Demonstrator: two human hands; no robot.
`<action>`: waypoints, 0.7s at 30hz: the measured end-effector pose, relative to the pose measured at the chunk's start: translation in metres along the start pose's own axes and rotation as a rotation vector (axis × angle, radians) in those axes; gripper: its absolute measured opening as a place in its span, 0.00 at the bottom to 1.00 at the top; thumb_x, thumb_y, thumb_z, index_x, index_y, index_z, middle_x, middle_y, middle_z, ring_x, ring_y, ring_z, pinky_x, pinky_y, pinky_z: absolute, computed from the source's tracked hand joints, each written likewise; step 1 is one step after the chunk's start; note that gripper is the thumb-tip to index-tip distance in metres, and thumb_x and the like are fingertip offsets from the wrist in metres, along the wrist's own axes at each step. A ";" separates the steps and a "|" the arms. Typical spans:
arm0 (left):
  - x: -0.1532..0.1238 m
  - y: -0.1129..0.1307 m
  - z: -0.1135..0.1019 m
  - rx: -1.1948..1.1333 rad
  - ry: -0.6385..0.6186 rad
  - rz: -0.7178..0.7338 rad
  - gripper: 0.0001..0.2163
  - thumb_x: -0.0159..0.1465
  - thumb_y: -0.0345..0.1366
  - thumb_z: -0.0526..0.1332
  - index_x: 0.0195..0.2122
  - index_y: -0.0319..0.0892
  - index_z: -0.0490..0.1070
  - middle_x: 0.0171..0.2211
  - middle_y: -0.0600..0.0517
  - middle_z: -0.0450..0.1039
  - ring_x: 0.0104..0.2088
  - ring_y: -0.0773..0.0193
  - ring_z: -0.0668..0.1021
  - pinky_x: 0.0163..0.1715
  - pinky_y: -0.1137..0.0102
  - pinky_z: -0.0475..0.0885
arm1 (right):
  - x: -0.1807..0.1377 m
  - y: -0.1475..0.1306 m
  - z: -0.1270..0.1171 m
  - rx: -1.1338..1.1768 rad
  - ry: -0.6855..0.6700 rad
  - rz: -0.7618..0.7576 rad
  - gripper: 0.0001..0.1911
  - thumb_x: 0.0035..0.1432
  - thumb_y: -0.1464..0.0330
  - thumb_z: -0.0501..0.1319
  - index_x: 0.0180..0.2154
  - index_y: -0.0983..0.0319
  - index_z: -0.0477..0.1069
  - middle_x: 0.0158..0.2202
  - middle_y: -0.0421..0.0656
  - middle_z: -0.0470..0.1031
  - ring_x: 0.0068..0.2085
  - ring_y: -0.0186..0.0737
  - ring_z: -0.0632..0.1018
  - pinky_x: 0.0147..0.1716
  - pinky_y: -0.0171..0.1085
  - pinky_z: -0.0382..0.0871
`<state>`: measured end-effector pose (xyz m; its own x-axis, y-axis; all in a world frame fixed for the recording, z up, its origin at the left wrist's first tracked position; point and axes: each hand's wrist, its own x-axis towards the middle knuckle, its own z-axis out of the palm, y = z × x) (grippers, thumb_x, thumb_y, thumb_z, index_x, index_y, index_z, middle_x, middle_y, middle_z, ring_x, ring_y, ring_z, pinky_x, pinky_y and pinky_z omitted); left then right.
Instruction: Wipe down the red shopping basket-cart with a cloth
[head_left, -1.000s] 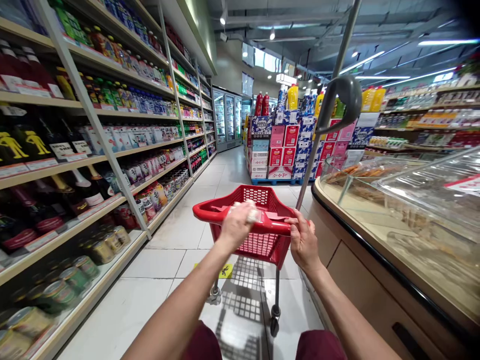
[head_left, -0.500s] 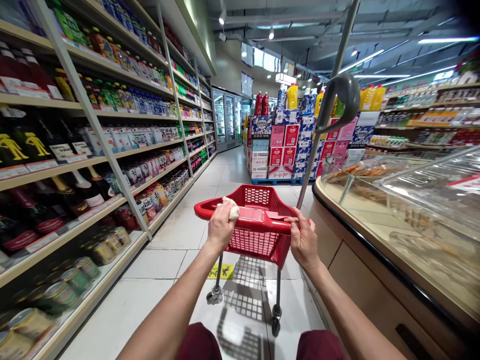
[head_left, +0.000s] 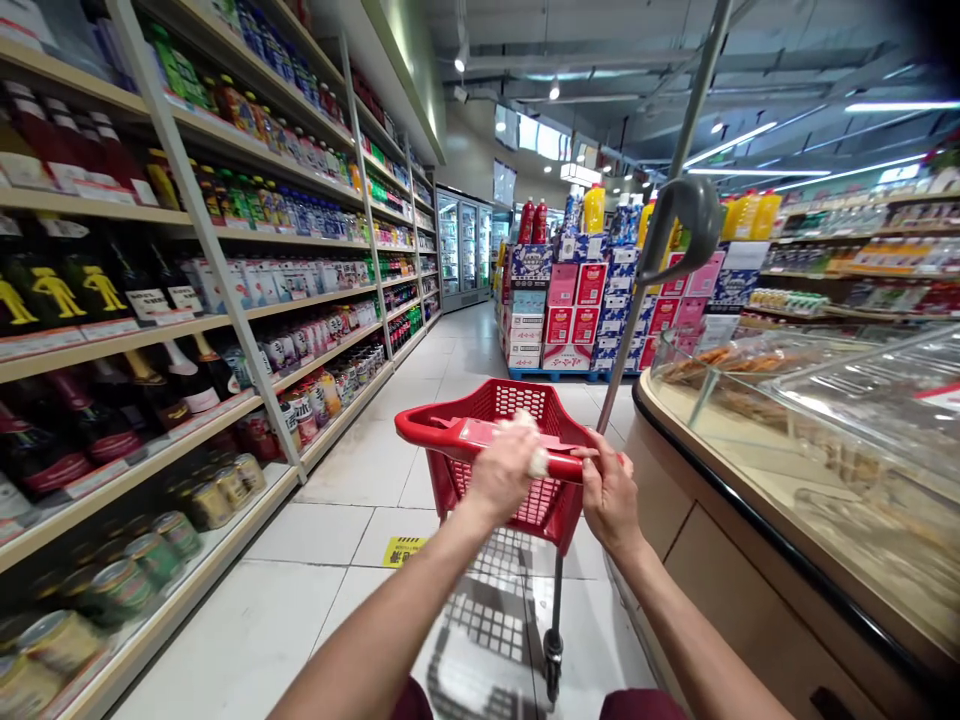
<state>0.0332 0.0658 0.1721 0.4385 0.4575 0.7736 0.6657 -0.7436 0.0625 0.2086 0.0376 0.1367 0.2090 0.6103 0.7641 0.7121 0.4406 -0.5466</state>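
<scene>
A red plastic shopping basket cart [head_left: 446, 490] on wheels stands in front of me, its long handle pole [head_left: 619, 365] rising at the right with a grey loop grip [head_left: 682, 230]. My left hand [head_left: 501, 475] is closed on a crumpled whitish cloth [head_left: 534, 445], pressed to the middle of the red bar along the basket's near rim. Motion blurs this hand and the cloth a little. At the bar's right end, near the pole, my right hand [head_left: 609, 490] is wrapped round the red bar [head_left: 566, 466].
Tall shelves [head_left: 315, 375] of bottles and cans line the left. On the right runs a curved counter [head_left: 660, 425] with clear covers over food. Stacked drink cartons [head_left: 562, 310] stand ahead on a blue pallet. A yellow floor sticker [head_left: 403, 551] lies on the tiles.
My left hand has slid the cloth rightward along the bar, from its left part to the middle. My right hand keeps its hold at the right end. The view has shifted slightly.
</scene>
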 end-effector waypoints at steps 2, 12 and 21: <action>0.002 0.009 0.004 -0.009 -0.056 0.118 0.13 0.60 0.30 0.53 0.45 0.40 0.67 0.48 0.45 0.70 0.52 0.60 0.70 0.53 0.62 0.65 | -0.001 0.001 0.001 -0.005 -0.009 -0.005 0.22 0.57 0.66 0.46 0.53 0.59 0.58 0.36 0.42 0.77 0.41 0.43 0.74 0.53 0.56 0.48; -0.005 -0.010 -0.009 -0.030 -0.013 -0.044 0.15 0.58 0.31 0.55 0.47 0.40 0.67 0.47 0.46 0.71 0.51 0.60 0.70 0.54 0.60 0.64 | -0.002 -0.005 0.006 -0.060 0.069 0.034 0.21 0.54 0.67 0.48 0.51 0.61 0.61 0.35 0.42 0.76 0.39 0.41 0.74 0.54 0.53 0.49; -0.008 -0.022 -0.022 0.021 0.119 -0.268 0.12 0.59 0.34 0.54 0.43 0.40 0.67 0.45 0.45 0.72 0.48 0.57 0.72 0.51 0.57 0.66 | -0.006 0.000 0.005 -0.140 0.077 -0.003 0.18 0.54 0.68 0.47 0.46 0.61 0.66 0.36 0.44 0.75 0.39 0.42 0.73 0.53 0.54 0.49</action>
<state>0.0020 0.0680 0.1781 0.1727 0.5747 0.7999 0.7612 -0.5933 0.2619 0.2044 0.0374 0.1308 0.2536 0.5547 0.7925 0.7983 0.3427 -0.4953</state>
